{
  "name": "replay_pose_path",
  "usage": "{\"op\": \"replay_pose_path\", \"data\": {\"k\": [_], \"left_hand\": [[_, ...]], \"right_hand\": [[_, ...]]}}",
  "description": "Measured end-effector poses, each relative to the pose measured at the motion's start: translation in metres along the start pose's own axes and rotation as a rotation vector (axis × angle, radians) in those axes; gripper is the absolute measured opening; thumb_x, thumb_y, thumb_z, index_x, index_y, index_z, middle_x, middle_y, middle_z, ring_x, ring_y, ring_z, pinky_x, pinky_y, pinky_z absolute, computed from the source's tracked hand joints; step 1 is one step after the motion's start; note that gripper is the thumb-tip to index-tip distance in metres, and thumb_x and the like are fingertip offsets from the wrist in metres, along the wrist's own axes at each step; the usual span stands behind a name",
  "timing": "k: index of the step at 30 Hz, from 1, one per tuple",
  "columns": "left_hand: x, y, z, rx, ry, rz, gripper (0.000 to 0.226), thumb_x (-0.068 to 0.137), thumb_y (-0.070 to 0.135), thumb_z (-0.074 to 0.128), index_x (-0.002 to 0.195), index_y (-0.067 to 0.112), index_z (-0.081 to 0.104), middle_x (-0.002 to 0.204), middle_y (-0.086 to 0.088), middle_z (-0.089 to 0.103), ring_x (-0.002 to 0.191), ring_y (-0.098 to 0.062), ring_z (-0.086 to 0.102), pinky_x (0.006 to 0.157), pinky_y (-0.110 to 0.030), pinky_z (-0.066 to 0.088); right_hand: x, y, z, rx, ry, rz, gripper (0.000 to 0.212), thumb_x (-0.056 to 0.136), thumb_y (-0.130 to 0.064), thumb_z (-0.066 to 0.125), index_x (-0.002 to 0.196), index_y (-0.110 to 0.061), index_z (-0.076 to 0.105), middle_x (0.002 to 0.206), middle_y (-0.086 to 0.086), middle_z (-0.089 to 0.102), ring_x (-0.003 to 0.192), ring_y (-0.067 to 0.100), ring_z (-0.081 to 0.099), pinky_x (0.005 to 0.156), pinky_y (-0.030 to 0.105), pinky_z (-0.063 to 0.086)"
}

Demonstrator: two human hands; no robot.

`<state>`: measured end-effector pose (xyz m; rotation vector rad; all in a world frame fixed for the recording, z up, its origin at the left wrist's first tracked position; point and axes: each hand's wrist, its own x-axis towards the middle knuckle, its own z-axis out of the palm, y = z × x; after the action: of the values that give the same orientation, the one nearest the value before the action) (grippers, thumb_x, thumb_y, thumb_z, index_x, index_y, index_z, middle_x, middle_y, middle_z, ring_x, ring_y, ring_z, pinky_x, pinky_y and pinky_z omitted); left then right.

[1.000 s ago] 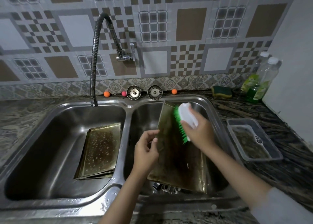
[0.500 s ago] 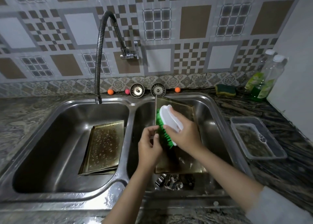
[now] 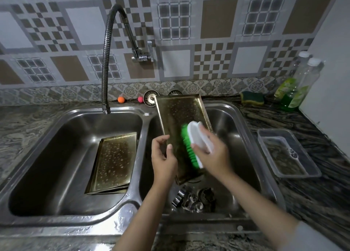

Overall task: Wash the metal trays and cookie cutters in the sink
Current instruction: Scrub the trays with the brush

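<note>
We see a double sink [image 3: 132, 215]: its lower-left basin holds stacked trays [image 3: 113, 161]; its centre-right basin holds cookie cutters [image 3: 193, 200] and a tilted tray [image 3: 180, 116], gripped by the left hand [image 3: 162, 159]. The right hand [image 3: 212, 154] grips a scrubbing brush [image 3: 193, 142]. A clear container [image 3: 312, 167], right, holds murky water.

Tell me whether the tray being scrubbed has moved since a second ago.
Yes. The tray has tipped up; its top edge now covers a drain strainer behind the sink.

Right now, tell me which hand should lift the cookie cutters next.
Left hand: it only steadies the tray edge, above the cookie cutters. Right hand grips the scrub brush.
</note>
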<state>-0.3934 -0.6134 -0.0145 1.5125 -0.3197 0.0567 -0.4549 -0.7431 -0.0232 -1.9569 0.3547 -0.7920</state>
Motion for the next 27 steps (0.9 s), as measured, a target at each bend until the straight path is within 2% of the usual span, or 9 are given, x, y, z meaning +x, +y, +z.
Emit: {"op": "replay_pose_path", "data": {"k": [3, 8, 10, 14, 15, 18, 23, 25, 27], "left_hand": [[-0.010, 0.003, 0.010, -0.032, -0.069, -0.005, 0.032, 0.091, -0.007, 0.048, 0.100, 0.023, 0.055, 0.103, 0.000, 0.059, 0.094, -0.001, 0.057, 0.084, -0.015, 0.045], [0.008, -0.002, 0.005, -0.101, 0.037, -0.082, 0.034, 0.090, -0.009, 0.046, 0.100, 0.022, 0.056, 0.105, -0.006, 0.060, 0.095, -0.007, 0.058, 0.088, -0.026, 0.046], [0.008, -0.003, -0.002, -0.091, 0.048, -0.078, 0.034, 0.091, -0.008, 0.047, 0.100, 0.024, 0.055, 0.103, -0.007, 0.059, 0.092, -0.005, 0.057, 0.085, -0.023, 0.046], [-0.010, -0.010, 0.003, -0.070, -0.100, -0.104, 0.024, 0.090, 0.002, 0.052, 0.100, 0.024, 0.058, 0.103, -0.008, 0.062, 0.096, -0.013, 0.060, 0.085, -0.031, 0.048], [-0.013, -0.010, 0.007, -0.063, -0.132, -0.100, 0.022, 0.089, 0.006, 0.053, 0.100, 0.024, 0.058, 0.103, -0.007, 0.063, 0.097, -0.016, 0.061, 0.085, -0.032, 0.049], [-0.011, -0.005, 0.011, -0.079, -0.132, -0.140, 0.024, 0.091, -0.001, 0.051, 0.101, 0.019, 0.058, 0.106, -0.008, 0.063, 0.100, -0.016, 0.060, 0.084, -0.026, 0.050], [0.013, -0.009, -0.007, -0.078, -0.015, -0.142, 0.028, 0.091, -0.004, 0.049, 0.101, 0.020, 0.057, 0.107, -0.012, 0.061, 0.100, -0.017, 0.057, 0.092, -0.035, 0.045], [0.009, -0.004, -0.004, -0.046, -0.059, -0.090, 0.026, 0.090, -0.002, 0.050, 0.099, 0.022, 0.057, 0.103, -0.009, 0.061, 0.097, -0.013, 0.058, 0.088, -0.029, 0.046], [-0.001, 0.002, 0.003, -0.036, -0.119, -0.072, 0.028, 0.091, -0.005, 0.049, 0.097, 0.021, 0.057, 0.097, -0.003, 0.062, 0.091, -0.005, 0.059, 0.080, -0.019, 0.047]], "right_hand": [[0.029, -0.002, -0.007, -0.045, 0.144, 0.139, 0.062, 0.082, -0.022, 0.073, 0.139, -0.019, 0.048, 0.127, -0.019, 0.048, 0.116, -0.007, 0.046, 0.101, 0.029, 0.047], [-0.029, -0.024, 0.009, 0.073, -0.131, -0.050, 0.063, 0.080, -0.018, 0.074, 0.139, -0.017, 0.050, 0.139, -0.012, 0.051, 0.127, -0.001, 0.048, 0.104, 0.017, 0.039], [-0.025, -0.007, -0.002, 0.048, -0.124, -0.063, 0.064, 0.080, -0.014, 0.075, 0.139, -0.016, 0.050, 0.140, -0.009, 0.051, 0.127, 0.002, 0.049, 0.104, 0.018, 0.039], [0.034, 0.010, -0.016, -0.074, 0.089, 0.099, 0.062, 0.080, -0.022, 0.075, 0.137, -0.018, 0.050, 0.134, -0.009, 0.054, 0.122, 0.005, 0.052, 0.101, 0.032, 0.048], [0.041, 0.004, -0.011, -0.072, 0.099, 0.098, 0.062, 0.081, -0.024, 0.074, 0.138, -0.018, 0.050, 0.132, -0.011, 0.054, 0.121, 0.003, 0.051, 0.100, 0.030, 0.048], [0.025, -0.026, 0.009, -0.050, -0.013, 0.014, 0.063, 0.081, -0.026, 0.073, 0.139, -0.025, 0.048, 0.131, -0.012, 0.057, 0.114, 0.002, 0.055, 0.094, 0.019, 0.048], [-0.031, -0.021, 0.014, 0.067, -0.081, -0.011, 0.063, 0.079, -0.021, 0.074, 0.138, -0.026, 0.049, 0.137, -0.016, 0.053, 0.123, -0.002, 0.051, 0.104, 0.028, 0.044], [-0.005, -0.014, 0.009, 0.034, -0.004, -0.007, 0.063, 0.079, -0.022, 0.075, 0.137, -0.023, 0.050, 0.135, -0.015, 0.053, 0.123, 0.002, 0.052, 0.103, 0.029, 0.045], [0.040, -0.012, 0.002, -0.050, 0.099, 0.040, 0.063, 0.080, -0.023, 0.074, 0.138, -0.021, 0.050, 0.131, -0.010, 0.055, 0.118, 0.008, 0.055, 0.096, 0.018, 0.046]]}}
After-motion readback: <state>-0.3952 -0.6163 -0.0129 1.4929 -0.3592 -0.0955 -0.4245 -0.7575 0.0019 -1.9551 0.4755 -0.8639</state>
